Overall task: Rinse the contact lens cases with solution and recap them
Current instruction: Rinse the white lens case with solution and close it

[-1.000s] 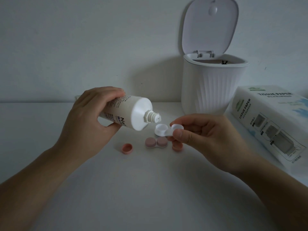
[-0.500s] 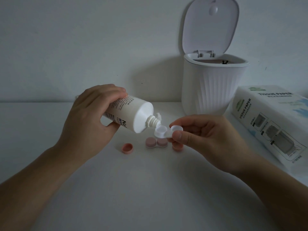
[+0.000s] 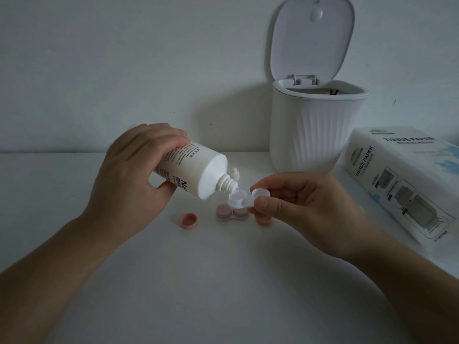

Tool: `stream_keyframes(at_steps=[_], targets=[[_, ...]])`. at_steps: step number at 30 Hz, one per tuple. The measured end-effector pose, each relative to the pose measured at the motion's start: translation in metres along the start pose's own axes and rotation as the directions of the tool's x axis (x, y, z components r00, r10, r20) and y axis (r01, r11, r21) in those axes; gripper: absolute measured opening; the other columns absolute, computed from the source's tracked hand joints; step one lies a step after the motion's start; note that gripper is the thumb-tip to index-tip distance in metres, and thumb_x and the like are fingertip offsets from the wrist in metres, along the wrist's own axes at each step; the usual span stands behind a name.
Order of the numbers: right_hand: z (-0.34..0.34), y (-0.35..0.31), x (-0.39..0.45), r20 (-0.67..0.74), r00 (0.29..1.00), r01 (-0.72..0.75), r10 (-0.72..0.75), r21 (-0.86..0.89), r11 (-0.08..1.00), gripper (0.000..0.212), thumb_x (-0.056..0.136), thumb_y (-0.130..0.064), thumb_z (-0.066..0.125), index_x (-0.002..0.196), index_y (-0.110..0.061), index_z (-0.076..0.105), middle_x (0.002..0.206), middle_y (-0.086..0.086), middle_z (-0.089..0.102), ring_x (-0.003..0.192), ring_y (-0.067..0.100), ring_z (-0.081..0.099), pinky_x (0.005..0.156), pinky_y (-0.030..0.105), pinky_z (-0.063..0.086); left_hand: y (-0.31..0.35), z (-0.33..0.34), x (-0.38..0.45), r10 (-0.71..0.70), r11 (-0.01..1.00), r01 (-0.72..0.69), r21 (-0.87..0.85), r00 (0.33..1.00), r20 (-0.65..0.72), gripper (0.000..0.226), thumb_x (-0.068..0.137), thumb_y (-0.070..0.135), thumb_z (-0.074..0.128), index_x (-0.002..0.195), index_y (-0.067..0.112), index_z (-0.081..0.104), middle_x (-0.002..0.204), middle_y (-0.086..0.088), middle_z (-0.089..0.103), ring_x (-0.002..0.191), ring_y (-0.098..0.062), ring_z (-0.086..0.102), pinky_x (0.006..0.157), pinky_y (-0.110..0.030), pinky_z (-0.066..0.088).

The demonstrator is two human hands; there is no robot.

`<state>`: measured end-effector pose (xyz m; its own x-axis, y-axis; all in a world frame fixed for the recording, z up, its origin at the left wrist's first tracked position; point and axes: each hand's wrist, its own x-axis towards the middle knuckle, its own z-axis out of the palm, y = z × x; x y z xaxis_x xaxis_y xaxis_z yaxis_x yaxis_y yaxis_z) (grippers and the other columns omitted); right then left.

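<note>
My left hand point(image 3: 129, 175) grips a white solution bottle point(image 3: 196, 170), tilted nozzle-down to the right. The nozzle tip sits over the left well of an uncapped white lens case point(image 3: 242, 198). My right hand point(image 3: 305, 207) pinches that case by its right well, a little above the table. Below it on the table lies a second lens case point(image 3: 232, 212) with both pink caps on. One loose pink cap point(image 3: 189, 220) lies open side up to the left. Another pink cap point(image 3: 263, 220) is partly hidden under my right fingers.
A white ribbed bin point(image 3: 315, 130) with its lid raised stands behind my right hand. A tissue paper pack point(image 3: 402, 180) lies at the right edge. The white table point(image 3: 223, 281) meets a plain wall at the back.
The bottle has tipped further down and moved right, bringing its nozzle from beside the white case to just over its left well. My right hand has held the case nearly still.
</note>
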<state>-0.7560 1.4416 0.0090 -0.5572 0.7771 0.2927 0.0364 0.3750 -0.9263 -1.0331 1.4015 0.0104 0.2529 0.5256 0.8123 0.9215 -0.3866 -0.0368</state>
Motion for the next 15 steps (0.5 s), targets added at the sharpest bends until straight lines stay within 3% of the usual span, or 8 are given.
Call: stream_keyframes(at_steps=[6,12,15], targets=[[0.0006,0.001,0.0,0.008,1.0,-0.002,0.001,0.015,1.0,0.029,0.077,-0.038,0.076,0.097,-0.017,0.077,0.078,0.005,0.077,0.07,0.024,0.068,0.076,0.045,0.059,-0.0016,0.0012,0.0002,0.027,1.0,-0.027,-0.001,1.0,-0.016,0.049,0.071,-0.009,0.08,0.118,-0.002,0.066,0.127,-0.012,0.067,0.123,-0.034,0.058,0.106,-0.051,0.044],[0.0002,0.0002,-0.0002,-0.01,1.0,0.006,-0.006,0.03,1.0,0.028,0.078,-0.033,0.074,0.097,-0.013,0.077,0.074,0.002,0.076,0.068,0.019,0.068,0.072,0.032,0.058,0.0017,0.001,-0.0001,-0.008,1.0,0.007,-0.014,0.999,-0.04,0.051,0.073,-0.008,0.079,0.121,-0.001,0.065,0.128,-0.01,0.066,0.125,-0.031,0.057,0.105,-0.048,0.046],[-0.0001,-0.0006,-0.0001,0.0,1.0,0.021,-0.021,0.027,0.999,0.027,0.08,-0.032,0.072,0.098,-0.013,0.077,0.075,0.0,0.077,0.069,0.014,0.069,0.073,0.03,0.058,0.0037,0.0019,-0.001,-0.045,0.998,0.044,-0.045,0.999,-0.028,0.058,0.068,-0.007,0.084,0.122,0.001,0.065,0.128,-0.008,0.065,0.124,-0.028,0.057,0.106,-0.039,0.045]])
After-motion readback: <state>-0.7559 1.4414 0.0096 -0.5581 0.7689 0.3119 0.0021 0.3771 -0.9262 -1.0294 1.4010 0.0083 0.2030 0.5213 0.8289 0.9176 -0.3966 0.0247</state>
